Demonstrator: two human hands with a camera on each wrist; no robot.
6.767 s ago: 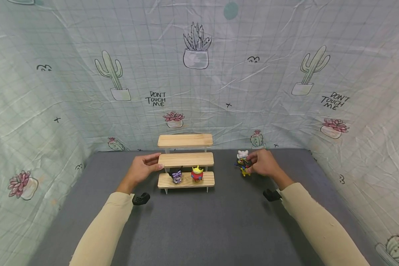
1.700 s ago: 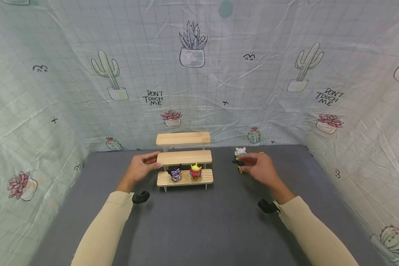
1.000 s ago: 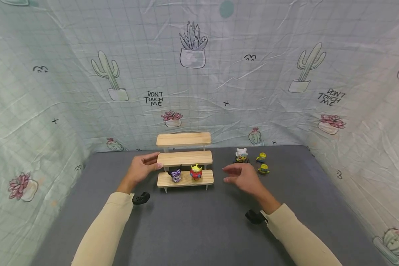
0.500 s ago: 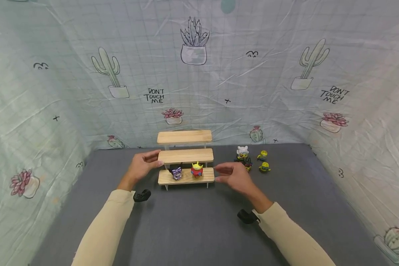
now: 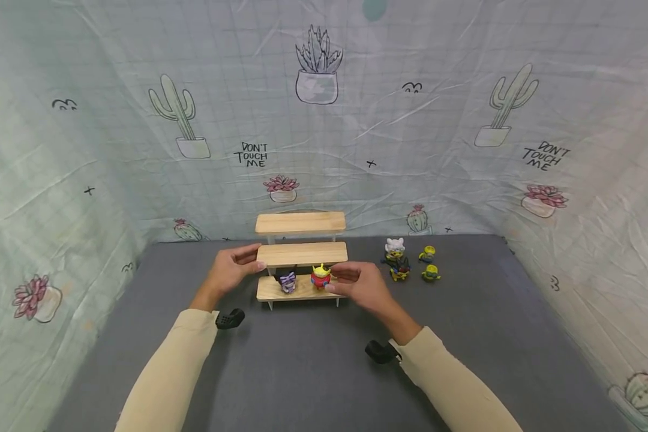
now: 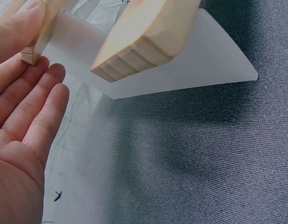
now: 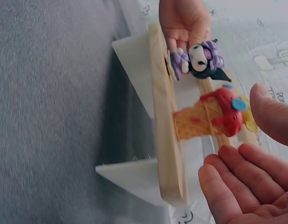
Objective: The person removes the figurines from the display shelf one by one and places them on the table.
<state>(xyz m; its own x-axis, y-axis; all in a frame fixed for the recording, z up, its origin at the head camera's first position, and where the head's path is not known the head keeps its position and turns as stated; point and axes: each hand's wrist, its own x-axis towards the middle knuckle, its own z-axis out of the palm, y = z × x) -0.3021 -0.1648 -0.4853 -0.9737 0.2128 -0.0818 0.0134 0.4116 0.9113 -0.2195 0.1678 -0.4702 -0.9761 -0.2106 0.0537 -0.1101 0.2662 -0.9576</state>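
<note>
My left hand (image 5: 228,273) grips the left end of the middle board of a three-tier wooden display shelf (image 5: 302,254). In the left wrist view the thumb lies on one face of the board and the fingers (image 6: 50,74) on the other. My right hand (image 5: 363,288) is beside the lowest board, its thumb and fingers parted near an ice-cream-cone figurine (image 7: 204,119) with red topping and a yellow top. A gap shows between that figurine and the fingers in the right wrist view. A purple and black character figurine (image 7: 200,60) stands to its left on the same board.
Right of the shelf, a white-topped figurine (image 5: 395,247), a dark and yellow figurine (image 5: 399,270) and two small yellow figurines, one behind (image 5: 427,254) and one in front (image 5: 431,273), stand on the grey table (image 5: 302,360). A printed cloth (image 5: 437,132) encloses the back and sides.
My right hand has left the figurine group on the right and moved left to the cone figurine, uncovering the group. My left hand keeps its hold on the shelf.
</note>
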